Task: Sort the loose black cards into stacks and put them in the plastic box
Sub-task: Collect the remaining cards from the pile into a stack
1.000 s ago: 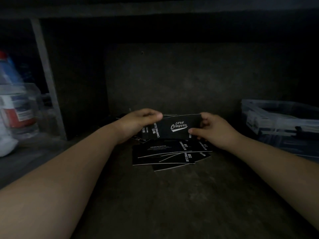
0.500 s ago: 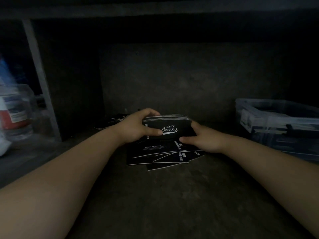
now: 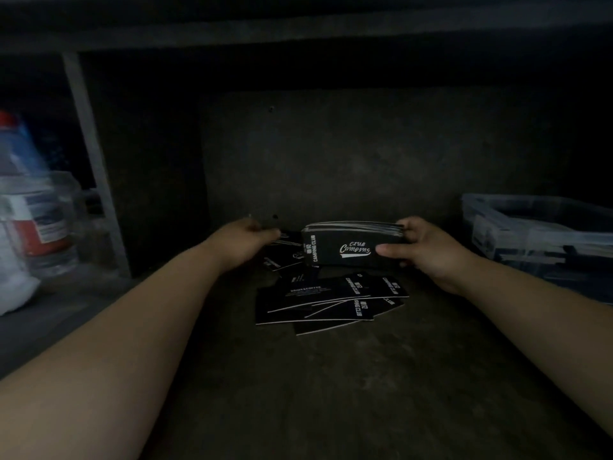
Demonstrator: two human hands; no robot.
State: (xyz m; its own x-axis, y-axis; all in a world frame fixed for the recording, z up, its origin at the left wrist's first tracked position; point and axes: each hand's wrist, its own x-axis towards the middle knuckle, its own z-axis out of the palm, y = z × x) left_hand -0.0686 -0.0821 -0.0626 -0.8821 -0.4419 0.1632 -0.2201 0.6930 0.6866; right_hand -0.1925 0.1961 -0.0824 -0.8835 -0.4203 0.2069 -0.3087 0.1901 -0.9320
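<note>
My right hand (image 3: 428, 250) grips a thick stack of black cards (image 3: 345, 247) by its right end, held just above the shelf; the top card reads "Club Camping". My left hand (image 3: 245, 240) is off the stack, to its left, reaching down onto loose black cards (image 3: 282, 254) at the back; its fingers look closed on one, but the dark hides the contact. Several more loose black cards (image 3: 325, 300) lie fanned on the shelf in front of the stack. The clear plastic box (image 3: 537, 234) stands at the right, apart from both hands.
I am working inside a dark shelf compartment with a back wall (image 3: 331, 161) close behind the cards. A metal upright (image 3: 93, 161) divides off the left bay, where a plastic bottle with a red cap (image 3: 26, 200) and clear containers stand.
My left hand has let go of the stack and moved left to the loose cards at the back. My right hand now holds the stack alone, shifted slightly right.
</note>
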